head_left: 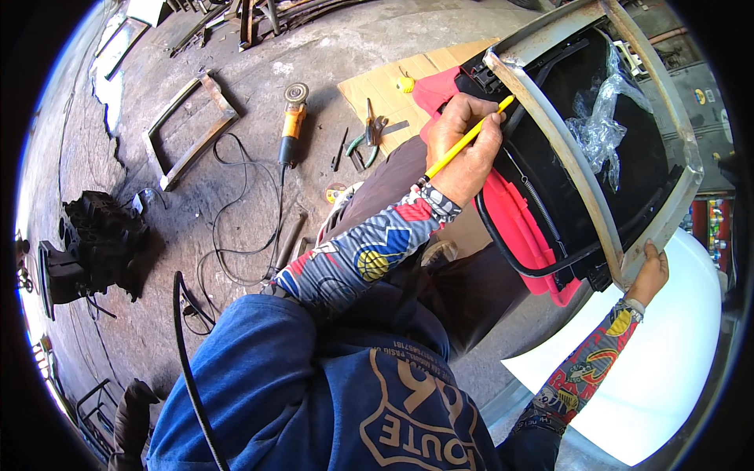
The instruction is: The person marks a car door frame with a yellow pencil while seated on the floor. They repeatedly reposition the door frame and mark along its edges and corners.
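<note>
My left hand (467, 149) is closed around a slim yellow pencil (458, 154). The pencil's upper end lies close to the near bar of a grey, rust-marked metal frame (569, 149). My right hand (650, 275) grips this frame at its lower right corner, fingers partly hidden behind it. Beneath the frame is a red and black piece (514, 224) with a black bent tube and a thin coil spring; I cannot tell its kind. Crumpled clear plastic (605, 118) lies on its black surface, inside the frame.
Left of my knees, an angle grinder (294, 125) with a trailing cord lies on the concrete. Near it are a smaller metal frame (192, 129) and pliers (369, 141) beside a cardboard sheet (377, 82). A dark heap (102, 243) sits far left; a large white panel (667, 361) is at right.
</note>
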The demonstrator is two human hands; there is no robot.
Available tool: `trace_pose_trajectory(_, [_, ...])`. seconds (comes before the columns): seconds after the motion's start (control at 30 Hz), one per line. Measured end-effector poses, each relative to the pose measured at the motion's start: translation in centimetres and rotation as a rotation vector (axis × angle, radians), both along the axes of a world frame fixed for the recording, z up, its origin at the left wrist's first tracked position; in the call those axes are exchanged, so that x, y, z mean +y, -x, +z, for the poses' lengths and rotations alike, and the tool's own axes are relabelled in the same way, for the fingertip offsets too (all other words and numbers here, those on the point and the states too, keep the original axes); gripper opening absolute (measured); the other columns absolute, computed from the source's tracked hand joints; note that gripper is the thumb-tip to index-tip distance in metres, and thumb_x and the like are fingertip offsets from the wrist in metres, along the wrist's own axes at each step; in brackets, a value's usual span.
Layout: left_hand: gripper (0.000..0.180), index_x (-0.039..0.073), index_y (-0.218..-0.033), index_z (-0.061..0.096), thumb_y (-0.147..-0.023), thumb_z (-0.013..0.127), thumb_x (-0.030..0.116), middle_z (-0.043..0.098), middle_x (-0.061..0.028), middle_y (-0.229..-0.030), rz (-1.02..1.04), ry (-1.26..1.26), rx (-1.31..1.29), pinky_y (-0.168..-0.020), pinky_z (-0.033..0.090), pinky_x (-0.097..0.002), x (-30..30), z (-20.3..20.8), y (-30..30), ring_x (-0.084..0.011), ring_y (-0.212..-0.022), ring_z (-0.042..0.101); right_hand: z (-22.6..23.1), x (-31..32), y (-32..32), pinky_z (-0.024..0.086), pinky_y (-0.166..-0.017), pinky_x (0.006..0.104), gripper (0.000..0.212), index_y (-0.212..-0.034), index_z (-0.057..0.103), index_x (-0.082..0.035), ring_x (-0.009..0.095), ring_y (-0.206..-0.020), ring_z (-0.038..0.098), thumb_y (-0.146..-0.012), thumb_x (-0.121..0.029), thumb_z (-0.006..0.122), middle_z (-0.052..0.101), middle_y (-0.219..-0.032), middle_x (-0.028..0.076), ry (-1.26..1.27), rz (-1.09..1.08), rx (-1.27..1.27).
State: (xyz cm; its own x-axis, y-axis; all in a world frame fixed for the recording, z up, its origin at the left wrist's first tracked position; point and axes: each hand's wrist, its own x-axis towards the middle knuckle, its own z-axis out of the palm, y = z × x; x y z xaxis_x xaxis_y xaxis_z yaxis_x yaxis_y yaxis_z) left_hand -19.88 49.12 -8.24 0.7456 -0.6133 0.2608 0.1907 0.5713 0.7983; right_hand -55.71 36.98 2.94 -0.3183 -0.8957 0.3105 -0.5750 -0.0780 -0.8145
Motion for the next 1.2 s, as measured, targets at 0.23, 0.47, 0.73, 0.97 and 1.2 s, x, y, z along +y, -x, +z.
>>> trace_pose_trajectory(0.23, [0.011, -0.001, -0.097, 0.062, -0.092, 0.062, 0.009, 0.07, -0.0082, -0.089, 0.007, 0.013, -0.009, -0.074, 0.051, -0.0286, 0.1, -0.1, 0.0, -0.0117, -0.081, 0.063, 0.2, 0.4, -0.5, 0.048, -0.087, 0.041, 0.038, -0.116, 0.067, 0.005, 0.031, -0.092, 0.065, -0.088, -0.022, 0.066, 0.07, -0.105, 0.018, 0.019, -0.019, 0.05])
trace_pose_trajectory(0.47, [0.011, 0.0, -0.1, 0.062, -0.094, 0.061, 0.009, 0.07, -0.0087, -0.091, 0.022, 0.008, -0.042, -0.076, 0.052, -0.0276, -0.4, -0.5, -0.2, -0.0116, -0.083, 0.064, 0.4, 0.7, -1.1, 0.053, -0.074, 0.0391, 0.036, -0.113, 0.067, 0.005, 0.03, -0.088, 0.065, -0.088, -0.02, 0.066, 0.069, -0.101, 0.016, 0.025, -0.035, 0.054])
trace_pose_trajectory(0.73, [0.011, 0.001, -0.107, 0.059, -0.099, 0.06, 0.008, 0.071, -0.0095, -0.097, -0.01, 0.003, -0.115, -0.079, 0.053, -0.0244, -0.1, -0.9, -0.4, -0.0102, -0.088, 0.066, 0.3, 0.4, -0.5, 0.055, -0.072, 0.0381, 0.034, -0.112, 0.067, 0.005, 0.029, -0.085, 0.065, -0.088, -0.019, 0.067, 0.068, -0.1, 0.018, 0.01, 0.002, -0.007])
trace_pose_trajectory(0.97, [0.01, 0.001, -0.107, 0.059, -0.099, 0.059, 0.007, 0.071, -0.0092, -0.098, -0.005, -0.003, -0.12, -0.078, 0.053, -0.0241, 0.0, -0.7, -0.3, -0.0091, -0.085, 0.064, 0.3, 0.3, -0.5, 0.054, -0.076, 0.0374, 0.044, -0.12, 0.062, 0.008, 0.03, -0.092, 0.065, -0.088, -0.021, 0.068, 0.068, -0.106, 0.019, -0.001, -0.03, -0.011])
trace_pose_trajectory(1.2, [0.01, 0.001, -0.106, 0.059, -0.099, 0.059, 0.008, 0.071, -0.0091, -0.097, 0.011, -0.012, -0.121, -0.075, 0.052, -0.0239, -0.1, -0.6, -0.3, -0.0085, -0.083, 0.063, 0.1, 0.0, -0.2, 0.053, -0.079, 0.0379, 0.046, -0.122, 0.062, 0.009, 0.029, -0.093, 0.065, -0.087, -0.021, 0.069, 0.067, -0.108, 0.018, 0.011, -0.033, -0.003])
